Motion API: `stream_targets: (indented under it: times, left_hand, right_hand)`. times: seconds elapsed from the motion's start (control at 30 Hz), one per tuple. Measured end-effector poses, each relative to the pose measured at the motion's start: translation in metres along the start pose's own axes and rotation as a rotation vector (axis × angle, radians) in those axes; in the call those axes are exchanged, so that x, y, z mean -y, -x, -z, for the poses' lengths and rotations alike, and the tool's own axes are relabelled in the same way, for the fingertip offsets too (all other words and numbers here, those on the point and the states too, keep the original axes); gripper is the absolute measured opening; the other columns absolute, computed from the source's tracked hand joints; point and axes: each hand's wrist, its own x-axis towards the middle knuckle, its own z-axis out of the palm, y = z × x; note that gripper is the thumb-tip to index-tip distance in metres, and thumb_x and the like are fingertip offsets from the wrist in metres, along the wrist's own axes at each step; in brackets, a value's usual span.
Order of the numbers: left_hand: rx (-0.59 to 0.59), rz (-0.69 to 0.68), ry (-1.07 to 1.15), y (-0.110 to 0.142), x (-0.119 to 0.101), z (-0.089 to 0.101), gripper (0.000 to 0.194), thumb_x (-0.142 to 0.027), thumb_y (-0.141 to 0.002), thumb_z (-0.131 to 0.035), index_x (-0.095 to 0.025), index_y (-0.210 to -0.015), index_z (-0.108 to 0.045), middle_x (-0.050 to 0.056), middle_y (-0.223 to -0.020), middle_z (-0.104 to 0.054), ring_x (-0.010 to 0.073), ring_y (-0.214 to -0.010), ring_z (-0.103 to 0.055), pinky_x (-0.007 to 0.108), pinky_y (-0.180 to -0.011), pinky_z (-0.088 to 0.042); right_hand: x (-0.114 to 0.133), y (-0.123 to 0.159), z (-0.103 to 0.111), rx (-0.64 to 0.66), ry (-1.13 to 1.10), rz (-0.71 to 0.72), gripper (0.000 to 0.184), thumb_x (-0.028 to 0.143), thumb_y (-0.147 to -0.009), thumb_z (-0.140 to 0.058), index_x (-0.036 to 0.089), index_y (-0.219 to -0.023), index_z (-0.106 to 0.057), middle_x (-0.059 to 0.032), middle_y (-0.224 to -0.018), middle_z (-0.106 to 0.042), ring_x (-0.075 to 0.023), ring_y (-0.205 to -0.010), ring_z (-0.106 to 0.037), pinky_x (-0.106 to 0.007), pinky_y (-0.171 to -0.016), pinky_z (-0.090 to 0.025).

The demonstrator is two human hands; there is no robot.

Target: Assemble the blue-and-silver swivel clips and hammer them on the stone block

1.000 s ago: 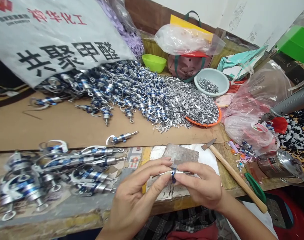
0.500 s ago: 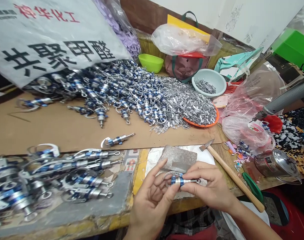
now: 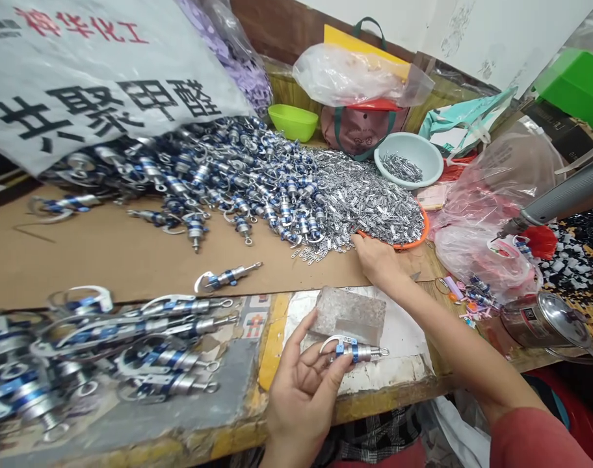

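My left hand (image 3: 303,383) pinches a small silver and blue metal clip (image 3: 355,351) between thumb and fingertips, just in front of a grey stone block (image 3: 349,313). My right hand (image 3: 374,257) reaches forward to the near edge of a heap of small flat silver plates (image 3: 374,208) piled on an orange tray (image 3: 413,242); its fingers rest curled on loose plates, and what they hold, if anything, is hidden. A large pile of silver and blue clips (image 3: 218,175) lies beyond.
Several finished clips (image 3: 131,338) lie at the left near edge. A white printed sack (image 3: 82,78) covers the far left. A green bowl (image 3: 292,121), a pale bowl of pins (image 3: 408,160), plastic bags (image 3: 491,195) and a metal pot (image 3: 545,318) stand around the right.
My right hand let go of the clip and reached forward to the plate heap, covering the hammer. My left hand kept the clip and stayed near the stone block.
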Motion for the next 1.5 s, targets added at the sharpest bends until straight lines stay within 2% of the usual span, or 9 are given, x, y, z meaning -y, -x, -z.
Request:
stream_targets:
  times: [0.33, 0.47, 0.57, 0.87, 1.13, 1.27, 1.33, 1.43, 1.5]
  left_hand:
    - [-0.018, 0.016, 0.002, -0.004, -0.001, 0.003, 0.083, -0.028, -0.058, -0.078, -0.016, -0.130, -0.040, 0.003, -0.070, -0.069, 0.0152, -0.069, -0.067, 0.023, -0.068, -0.056]
    - [-0.006, 0.013, 0.015, -0.006, -0.001, 0.003, 0.080, -0.026, -0.057, -0.078, -0.016, -0.128, -0.043, 0.003, -0.070, -0.070, 0.0149, -0.068, -0.067, 0.023, -0.066, -0.056]
    - [0.017, 0.020, 0.015, -0.006, -0.004, 0.003, 0.075, -0.025, -0.058, -0.078, -0.017, -0.125, -0.045, 0.002, -0.069, -0.070, 0.0143, -0.065, -0.067, 0.023, -0.062, -0.057]
    - [0.061, 0.023, 0.005, -0.012, 0.001, 0.011, 0.076, -0.026, -0.059, -0.078, -0.016, -0.125, -0.044, 0.002, -0.070, -0.070, 0.0164, -0.068, -0.068, 0.027, -0.064, -0.058]
    - [0.018, 0.030, -0.001, -0.009, -0.002, 0.006, 0.073, -0.025, -0.057, -0.078, -0.016, -0.122, -0.048, 0.003, -0.070, -0.070, 0.0158, -0.066, -0.068, 0.026, -0.064, -0.058]
    - [-0.007, 0.017, -0.033, -0.008, -0.003, 0.006, 0.073, -0.023, -0.055, -0.079, -0.015, -0.121, -0.050, 0.002, -0.069, -0.070, 0.0141, -0.067, -0.067, 0.021, -0.064, -0.057]
    - [-0.006, 0.011, -0.041, -0.010, -0.001, 0.008, 0.075, -0.023, -0.054, -0.080, -0.015, -0.122, -0.049, 0.002, -0.068, -0.070, 0.0148, -0.069, -0.068, 0.022, -0.065, -0.057]
    - [0.026, 0.021, -0.052, -0.013, 0.001, 0.010, 0.077, -0.025, -0.053, -0.081, -0.014, -0.122, -0.049, 0.002, -0.068, -0.070, 0.0167, -0.069, -0.068, 0.024, -0.065, -0.058]
    - [0.032, 0.022, -0.052, -0.013, 0.000, 0.010, 0.076, -0.025, -0.053, -0.081, -0.014, -0.122, -0.050, 0.002, -0.068, -0.069, 0.0172, -0.068, -0.068, 0.025, -0.064, -0.059]
  right_hand:
    - [-0.005, 0.015, 0.015, -0.001, -0.081, 0.134, 0.029, 0.004, -0.076, -0.049, 0.013, -0.103, -0.056, -0.0114, -0.096, -0.063, -0.0210, -0.087, -0.061, -0.030, -0.072, -0.048]
    - [-0.001, 0.062, 0.030, -0.087, -0.451, 0.335, 0.011, 0.013, -0.081, -0.053, 0.015, -0.085, -0.063, -0.0022, -0.079, -0.066, -0.0102, -0.070, -0.061, -0.020, -0.066, -0.048]
    - [0.006, 0.093, 0.032, -0.225, -0.727, 0.577, 0.012, 0.010, -0.081, -0.052, 0.014, -0.080, -0.064, -0.0046, -0.076, -0.069, -0.0108, -0.070, -0.063, -0.021, -0.066, -0.050]
    - [0.012, 0.107, 0.010, -0.401, -0.401, 0.756, 0.020, 0.013, -0.087, -0.045, 0.015, -0.098, -0.063, -0.0065, -0.096, -0.071, -0.0168, -0.089, -0.063, -0.031, -0.075, -0.050]
    - [0.007, 0.136, 0.016, -0.315, -0.297, 0.582, 0.034, 0.007, -0.087, -0.037, 0.017, -0.111, -0.058, -0.0089, -0.119, -0.061, -0.0182, -0.108, -0.055, -0.033, -0.087, -0.048]
    - [-0.037, 0.150, 0.000, -0.463, -0.286, 0.137, 0.032, 0.017, -0.090, -0.038, 0.023, -0.117, -0.055, -0.0106, -0.109, -0.060, -0.0193, -0.102, -0.058, -0.034, -0.084, -0.049]
    - [-0.064, 0.158, -0.011, -0.342, -0.152, -0.099, 0.032, 0.032, -0.088, -0.046, 0.021, -0.117, -0.056, -0.0107, -0.099, -0.061, -0.0233, -0.092, -0.061, -0.036, -0.075, -0.052]
    - [-0.084, 0.166, -0.024, -0.140, -0.098, -0.225, 0.034, 0.041, -0.086, -0.047, 0.020, -0.110, -0.058, -0.0080, -0.090, -0.063, -0.0240, -0.083, -0.062, -0.036, -0.066, -0.053]
    - [-0.078, 0.169, -0.023, -0.171, -0.186, -0.198, 0.030, 0.038, -0.088, -0.046, 0.019, -0.109, -0.057, -0.0073, -0.092, -0.063, -0.0220, -0.084, -0.062, -0.034, -0.069, -0.052]
